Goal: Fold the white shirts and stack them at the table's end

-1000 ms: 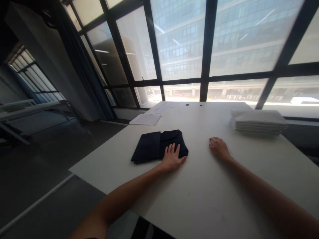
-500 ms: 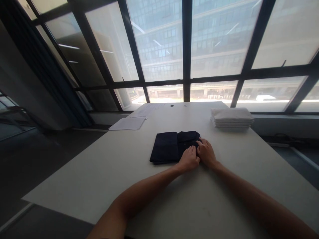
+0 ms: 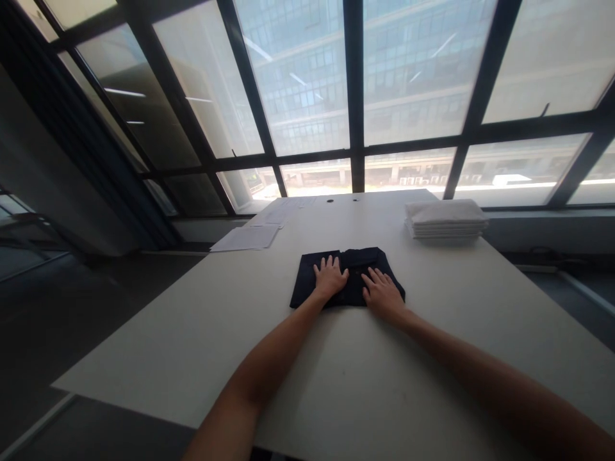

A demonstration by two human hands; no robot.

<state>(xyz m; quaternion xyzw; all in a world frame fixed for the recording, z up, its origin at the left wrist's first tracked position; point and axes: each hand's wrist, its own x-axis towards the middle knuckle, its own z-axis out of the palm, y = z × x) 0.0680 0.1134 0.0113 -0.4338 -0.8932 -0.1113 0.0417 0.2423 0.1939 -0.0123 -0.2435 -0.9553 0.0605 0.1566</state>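
A folded dark garment (image 3: pixel 353 259) lies at the centre of the frame on a pale desk (image 3: pixel 432 358). The left hand (image 3: pixel 330 278) rests flat on its left half, fingers (image 3: pixel 325 264) spread and open, gripping nothing. The right hand (image 3: pixel 383 293) lies flat on the garment's lower right part, its fingers likewise spread, palm down, its heel near the cloth's front edge. The two hands sit just beside each other without touching.

At the right of the frame, well apart from the hands, stands a stack of folded white cloths (image 3: pixel 446 219). At the upper left of the desk lie loose sheets of paper (image 3: pixel 246 237), one partly over the desk edge. Two small dark holes (image 3: pixel 330 200) mark the far end of the desk. Nothing lies between the hands and the garment.

Behind the desk rises a wall of large windows (image 3: pixel 307 83) with dark frames. The strong backlight leaves the garment nearly black, so its folds and kind are hard to make out; it may be a shirt. Both forearms are cut off at the bottom edge of the frame.
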